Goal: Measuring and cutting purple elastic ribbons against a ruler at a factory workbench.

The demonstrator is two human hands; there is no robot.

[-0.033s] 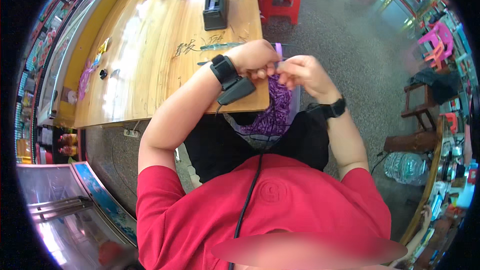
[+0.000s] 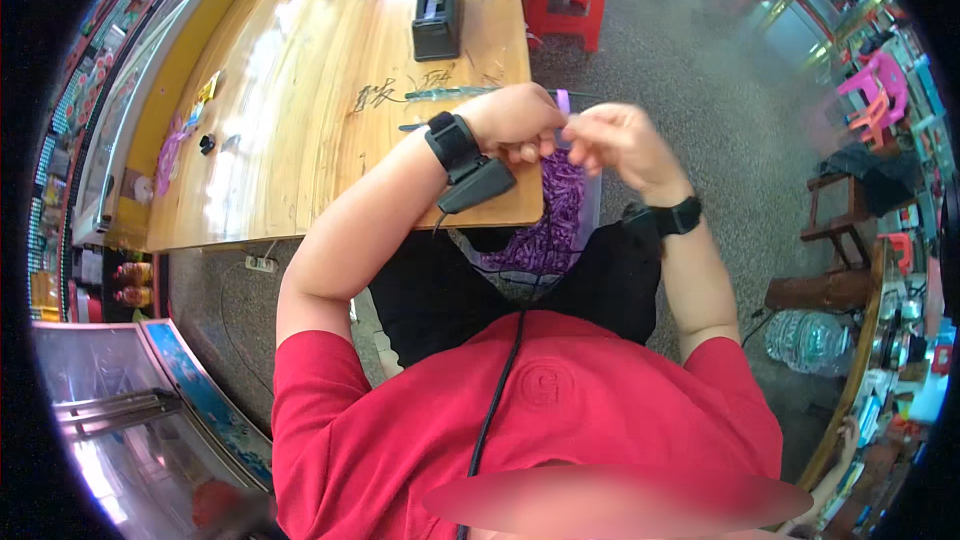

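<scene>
My left hand (image 2: 515,122) is over the table's right corner, its fingers curled; whatever they hold is hidden. Close by on its right, my right hand (image 2: 622,148) has thumb and fingers pinched together, slightly blurred. What lies between its fingertips is too small to name. A short light-purple strip (image 2: 563,100) shows just beyond the fingers. Below both hands, a clear plastic container (image 2: 593,188) holds many small purple pieces (image 2: 545,225). On the table past my left wrist lies a thin greenish stick-like bundle (image 2: 440,94).
A black tape dispenser (image 2: 438,15) stands on the wooden table (image 2: 330,80). Purple ribbon (image 2: 170,155) and a small black object (image 2: 207,144) lie at its left. A red stool (image 2: 565,0) is beyond the table. A large clear bottle (image 2: 808,340) and a wooden stool (image 2: 838,205) are at right.
My right hand has shifted slightly right and its fingertips are a little farther from my left hand. The left hand keeps its curled pose. The whole view has shifted slightly.
</scene>
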